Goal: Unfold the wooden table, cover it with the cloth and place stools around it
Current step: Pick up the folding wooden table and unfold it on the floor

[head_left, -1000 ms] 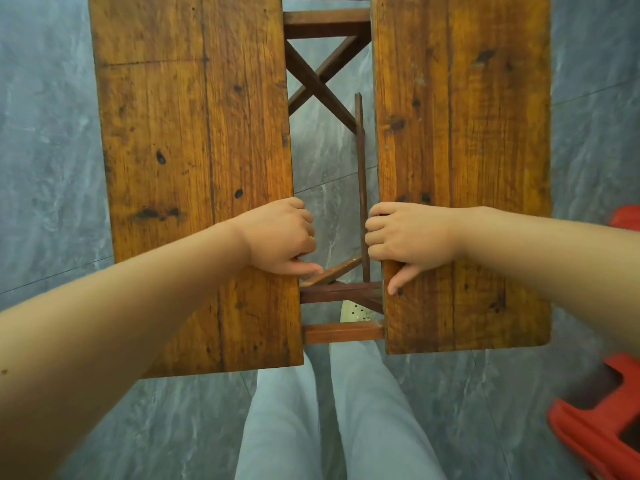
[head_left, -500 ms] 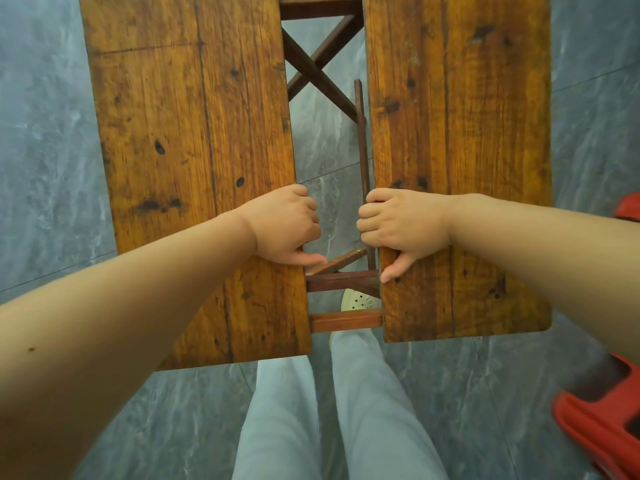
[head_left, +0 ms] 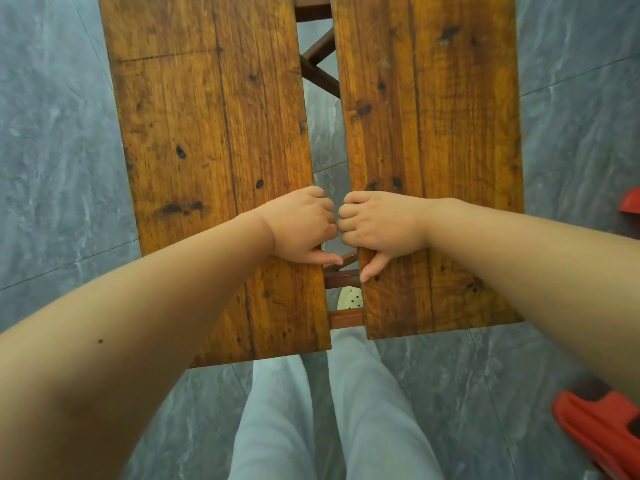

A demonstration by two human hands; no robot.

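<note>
Now draw both orange-brown plank tabletop halves [head_left: 214, 140] together evenly at frame centre, left hand [head_left: 300, 226] and right hand [head_left: 378, 223] curled over inner edges, fingers clear before closing.

It looks like a room in a home, because the floor [head_left: 52, 140] is made of big shiny grey stone tiles, a worn folding wooden table [head_left: 214, 140] stands on it, and a red plastic stool [head_left: 599, 427] sits near on the right.
</note>
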